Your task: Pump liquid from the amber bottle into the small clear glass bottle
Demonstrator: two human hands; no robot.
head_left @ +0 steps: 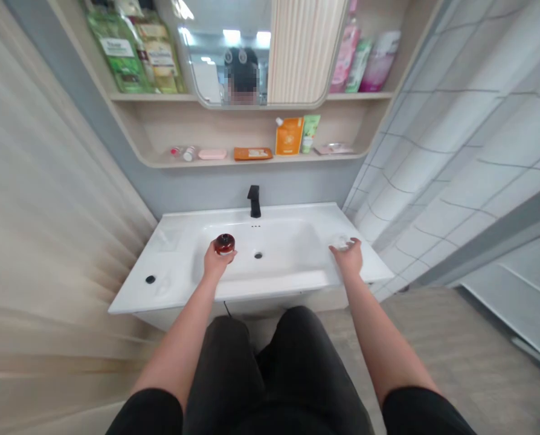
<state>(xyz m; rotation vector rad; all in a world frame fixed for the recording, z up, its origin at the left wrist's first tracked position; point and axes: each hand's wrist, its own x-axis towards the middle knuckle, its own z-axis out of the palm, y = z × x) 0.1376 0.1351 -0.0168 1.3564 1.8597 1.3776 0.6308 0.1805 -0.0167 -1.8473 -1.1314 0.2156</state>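
My left hand (216, 260) is wrapped round a dark red-brown bottle (225, 242) with a black top, held over the left part of the white sink basin (288, 241). On the right side of the counter, my right hand (349, 257) has its thumb and fingers around a small clear container (341, 241); its exact kind is hard to make out. Behind the basin stands a black faucet (254, 202), between the two hands. The drain (258, 255) lies to the right of the bottle.
A small black round piece (150, 279) and a faint clear item (163, 285) rest on the left counter. Above the faucet runs a shelf (161, 160) with an orange pouch (289, 136), a green tube (310, 134) and several small items. A mirror (211, 66) hangs above.
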